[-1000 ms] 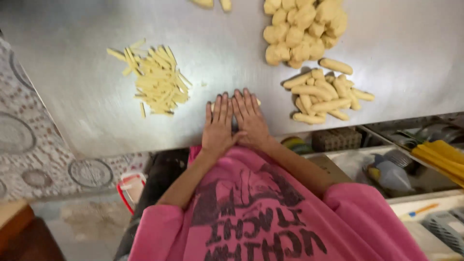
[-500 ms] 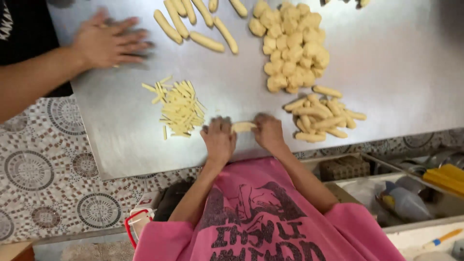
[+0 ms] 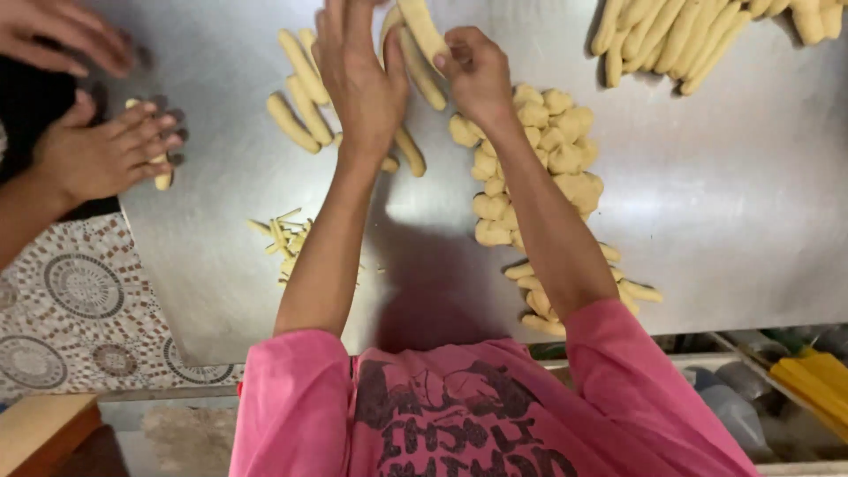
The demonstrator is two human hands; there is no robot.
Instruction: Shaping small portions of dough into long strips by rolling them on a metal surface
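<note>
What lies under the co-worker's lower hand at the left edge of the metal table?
A pale dough roll pokes out beneath the co-worker's hand, resting on the metal table; another bit shows near the thumb. The fingers cover its middle, so its full length and shape cannot be seen.

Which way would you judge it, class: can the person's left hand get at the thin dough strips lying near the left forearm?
Probably yes. The left hand is open, up by the dough rolls, and the thin dough strips lie uncovered on the metal table beside that forearm; nothing blocks drawing back.
</note>
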